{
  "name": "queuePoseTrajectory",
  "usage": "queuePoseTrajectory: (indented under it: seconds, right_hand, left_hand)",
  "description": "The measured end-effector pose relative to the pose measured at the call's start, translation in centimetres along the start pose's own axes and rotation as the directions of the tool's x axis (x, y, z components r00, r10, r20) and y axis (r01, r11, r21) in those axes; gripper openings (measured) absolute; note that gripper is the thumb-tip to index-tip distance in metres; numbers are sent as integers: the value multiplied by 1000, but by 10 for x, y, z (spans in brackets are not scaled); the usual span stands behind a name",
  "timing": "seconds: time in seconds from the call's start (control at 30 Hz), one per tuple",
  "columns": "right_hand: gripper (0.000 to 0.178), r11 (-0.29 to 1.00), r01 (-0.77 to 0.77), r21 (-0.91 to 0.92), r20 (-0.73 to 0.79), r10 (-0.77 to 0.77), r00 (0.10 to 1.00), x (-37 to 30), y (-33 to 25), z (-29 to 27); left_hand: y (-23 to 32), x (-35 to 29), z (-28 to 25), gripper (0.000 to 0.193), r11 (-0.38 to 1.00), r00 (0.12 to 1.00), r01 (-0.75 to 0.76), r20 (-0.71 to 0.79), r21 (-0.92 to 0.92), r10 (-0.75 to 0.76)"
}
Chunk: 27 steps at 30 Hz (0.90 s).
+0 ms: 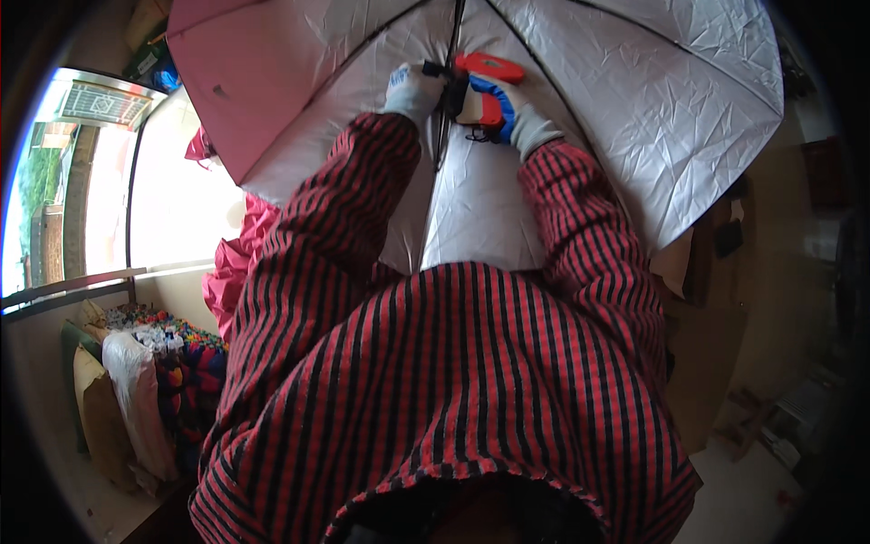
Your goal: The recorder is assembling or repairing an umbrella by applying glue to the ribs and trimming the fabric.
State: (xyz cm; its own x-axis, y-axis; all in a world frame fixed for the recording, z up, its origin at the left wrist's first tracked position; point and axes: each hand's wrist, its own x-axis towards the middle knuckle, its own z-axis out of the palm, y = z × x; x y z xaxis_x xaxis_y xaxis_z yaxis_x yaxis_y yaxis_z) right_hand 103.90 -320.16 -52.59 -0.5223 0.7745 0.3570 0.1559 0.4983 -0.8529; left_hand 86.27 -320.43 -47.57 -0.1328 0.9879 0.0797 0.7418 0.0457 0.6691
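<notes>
An opened umbrella (689, 109), silver inside with thin dark ribs, spreads out in front of me. Its dark shaft runs down the middle, between my hands. My left hand (414, 91), in a whitish work glove, is closed around a small black part (435, 69) at the shaft. To its right, my gloved right hand (528, 127) grips a red-and-black hand-held tool (489, 67) with some blue around it. The tool's black end (459, 98) sits close against the shaft; whether they touch is hidden. A thin dark cord loop hangs below the tool.
Pink-red fabric (237, 272) lies in folds to my left. Beyond it, filled sacks (138, 390) and a heap of small coloured pieces (172, 331) stand below a bright window (91, 190). Cardboard (702, 363) and boxes fill the dim right side.
</notes>
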Motion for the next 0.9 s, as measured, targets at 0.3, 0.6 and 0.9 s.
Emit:
queuePoseTrajectory:
  seconds: [0.3, 0.6, 0.9]
  right_hand:
    - [45, 306, -727, 614, 4, 920, 391, -84, -91, 56]
    - [38, 245, -585, 773, 106, 860, 500, -106, -118, 94]
    - [24, 483, -598, 639, -7, 782, 623, -117, -97, 105]
  left_hand:
    - [-28, -41, 2, 23, 989, 964, 123, 249, -88, -97]
    - [-22, -61, -1, 30, 979, 938, 121, 302, 166, -168]
    - [-11, -55, -7, 26, 972, 912, 137, 360, 190, -199]
